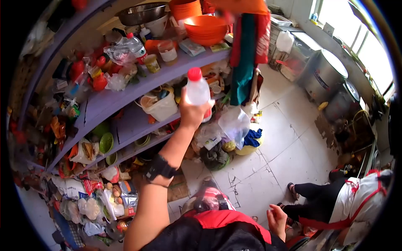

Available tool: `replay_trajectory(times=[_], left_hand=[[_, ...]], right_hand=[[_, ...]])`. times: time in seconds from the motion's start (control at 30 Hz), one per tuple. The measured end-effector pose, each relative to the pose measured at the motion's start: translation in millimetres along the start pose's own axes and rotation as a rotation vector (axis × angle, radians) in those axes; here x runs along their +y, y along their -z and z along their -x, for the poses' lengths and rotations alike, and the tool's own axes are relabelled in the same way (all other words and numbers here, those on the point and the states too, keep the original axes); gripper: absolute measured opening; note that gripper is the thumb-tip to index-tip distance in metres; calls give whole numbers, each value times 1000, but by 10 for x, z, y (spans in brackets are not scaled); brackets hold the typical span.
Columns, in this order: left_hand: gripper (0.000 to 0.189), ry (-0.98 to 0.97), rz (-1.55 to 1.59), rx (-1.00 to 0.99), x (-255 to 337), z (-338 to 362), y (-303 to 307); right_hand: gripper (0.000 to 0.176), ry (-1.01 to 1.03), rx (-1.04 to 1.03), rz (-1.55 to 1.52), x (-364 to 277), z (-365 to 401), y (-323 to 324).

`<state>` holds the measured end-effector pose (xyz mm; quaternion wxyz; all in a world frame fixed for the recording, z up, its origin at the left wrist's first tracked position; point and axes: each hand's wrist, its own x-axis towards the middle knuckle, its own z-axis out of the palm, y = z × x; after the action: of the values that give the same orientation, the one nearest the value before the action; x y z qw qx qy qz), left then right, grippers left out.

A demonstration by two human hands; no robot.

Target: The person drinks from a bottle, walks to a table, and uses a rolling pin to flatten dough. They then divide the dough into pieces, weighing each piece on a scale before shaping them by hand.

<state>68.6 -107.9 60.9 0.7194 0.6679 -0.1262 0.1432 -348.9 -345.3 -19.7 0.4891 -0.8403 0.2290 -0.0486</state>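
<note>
Out in front of the shelves, my left hand (193,112) is wrapped round a translucent plastic bottle (197,91) with a red cap. The bottle is upright and looks whitish; its lower part is hidden by my fingers. A black band (161,170) is on my left wrist. Low beside my body, my right hand (277,220) has loosely bent fingers with some space between them, and nothing shows in it. Close behind the bottle are the purple shelves (138,97), holding a clear cup (167,52), a yellowish tub (152,63) and a red-labelled bottle (137,48).
Orange bowls (206,30) and a metal basin (142,13) stand on the upper shelf. A white bucket (161,108) sits lower. Bags (215,154) crowd the floor by the shelf end. Another person (351,198) is at the right. Large metal drums (322,73) line the far wall.
</note>
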Motion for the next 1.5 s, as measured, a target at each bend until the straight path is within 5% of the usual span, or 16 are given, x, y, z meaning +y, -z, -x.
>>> replay_trajectory(times=[0.23,0.33,0.43,0.7,1.13,1.17,1.27,1.3,1.37,1.5], left_hand=[[67,-292,-109,299,-551,-2080,19],[65,-359,-374,552,-825,-2502,-13],[58,-310,-288,520,-1001,-2860,-68],[66,-230,-254,466,-1165,-3207,-143],[69,-325,-392,473,-1087,-3037,-23],[62,-249,-373,421,-1038,-2971,-26],[60,-435,-141,238,-703,-2521,-54],[63,-419,6,99,-487,-2262,-31],[71,-311,49,-315,-378,-1805,44],[77,-540,-161,-622,-258,-816,31]], right_hand=[[24,37,44,191,-706,-491,-223],[23,-4,60,197,-741,-538,-315],[20,-77,86,112,-816,-583,-453],[22,-187,39,-13,-620,-646,-625],[21,77,-121,217,-1307,-1264,-882],[21,118,-120,248,-1374,-1307,-897],[23,254,-44,302,-1451,-1465,-946],[29,42,-25,142,-1316,-1488,-945],[50,85,8,14,-1525,-1682,-990],[102,276,19,-346,-2117,-2131,-1299]])
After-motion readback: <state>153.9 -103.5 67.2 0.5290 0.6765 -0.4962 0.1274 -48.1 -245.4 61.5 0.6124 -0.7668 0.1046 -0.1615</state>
